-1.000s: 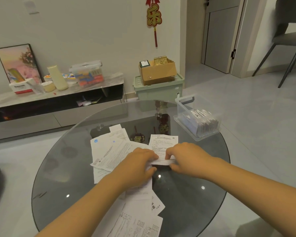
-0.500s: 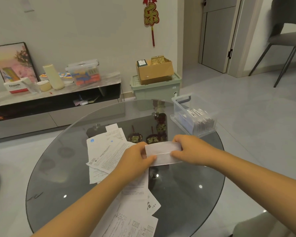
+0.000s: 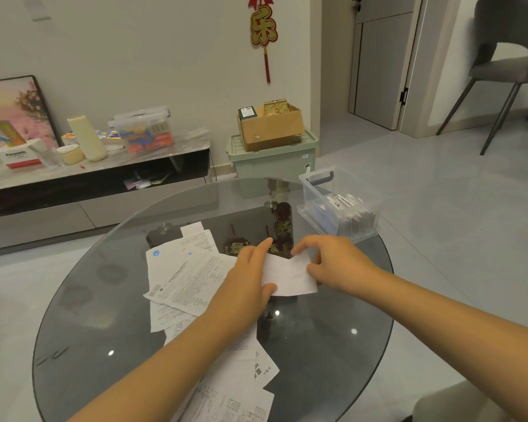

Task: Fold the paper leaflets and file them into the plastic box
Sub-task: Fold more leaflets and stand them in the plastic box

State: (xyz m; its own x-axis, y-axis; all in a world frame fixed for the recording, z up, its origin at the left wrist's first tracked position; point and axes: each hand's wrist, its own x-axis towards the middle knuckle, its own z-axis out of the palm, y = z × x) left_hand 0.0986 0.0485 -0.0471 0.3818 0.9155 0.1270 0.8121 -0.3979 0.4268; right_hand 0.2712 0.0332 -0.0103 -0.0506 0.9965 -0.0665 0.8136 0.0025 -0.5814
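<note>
A white folded leaflet (image 3: 288, 275) is held just above the round glass table (image 3: 104, 315) between both hands. My left hand (image 3: 246, 281) grips its left end, thumb under and fingers over it. My right hand (image 3: 333, 263) pinches the right end and bends that side over. Several unfolded printed leaflets (image 3: 186, 275) lie spread on the glass to the left and under my left forearm. The clear plastic box (image 3: 339, 205) stands at the table's far right edge, with several folded leaflets standing inside it.
More loose sheets (image 3: 235, 397) lie at the near table edge. Behind the table are a low TV cabinet (image 3: 98, 184) with boxes and cups, a green storage bin (image 3: 272, 159) bearing a cardboard box, and a grey chair (image 3: 506, 71) at the far right.
The leaflet was pressed flat on the glass, then both hands lifted it. Now my right hand is bending its right end over while the left keeps hold.
</note>
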